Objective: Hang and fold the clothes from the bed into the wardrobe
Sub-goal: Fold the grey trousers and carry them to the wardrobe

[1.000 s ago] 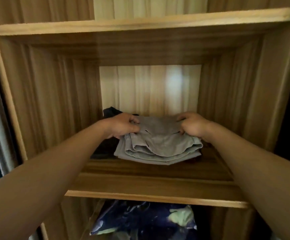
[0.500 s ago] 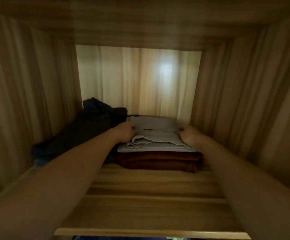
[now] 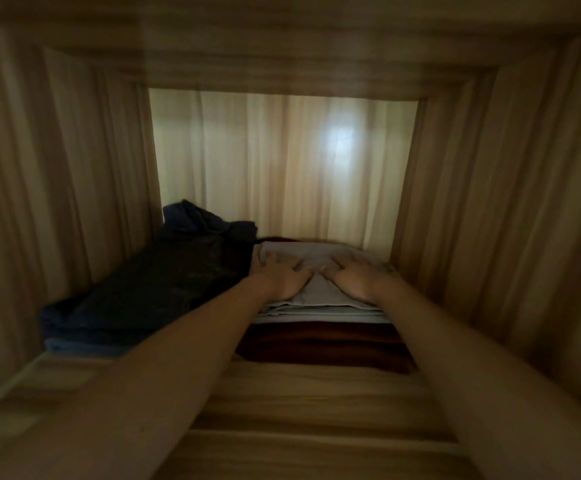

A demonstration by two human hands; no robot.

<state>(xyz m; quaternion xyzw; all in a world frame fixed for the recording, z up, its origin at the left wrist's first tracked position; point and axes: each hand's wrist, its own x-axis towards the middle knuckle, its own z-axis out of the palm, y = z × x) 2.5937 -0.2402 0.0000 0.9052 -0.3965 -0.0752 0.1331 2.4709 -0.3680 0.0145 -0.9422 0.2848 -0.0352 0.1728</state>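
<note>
Pressing left hand (image 3: 284, 278): laid flat and palm down on the left part of the folded grey garment (image 3: 311, 252), fingers straight and spread, gripping nothing.
Right hand (image 3: 353, 280): also flat and palm down, just beside the left hand on the right part of the same garment, fingers spread and pointing far, nothing held.
Grey garment: folded, lying on top of a stack on the right half of the shelf (image 3: 317, 393), toward the far end and close to the back panel (image 3: 282, 161).
Brown garment (image 3: 323, 344): folded, directly under the grey one, with its near edge showing below the grey folds.
Dark blue clothes (image 3: 164, 292): a low pile on the left of the stack and touching it, running from the far left corner toward the near left; its far end is bunched up.
Shelf: wood-grain boards, bare on the near side of the clothes, under both forearms.
Side walls: the left wall (image 3: 57, 202) and right wall (image 3: 507, 220) are of the same wood, in shadow.
Back panel: paler, with a blurred bright patch of light (image 3: 341, 140) right of the middle.
</note>
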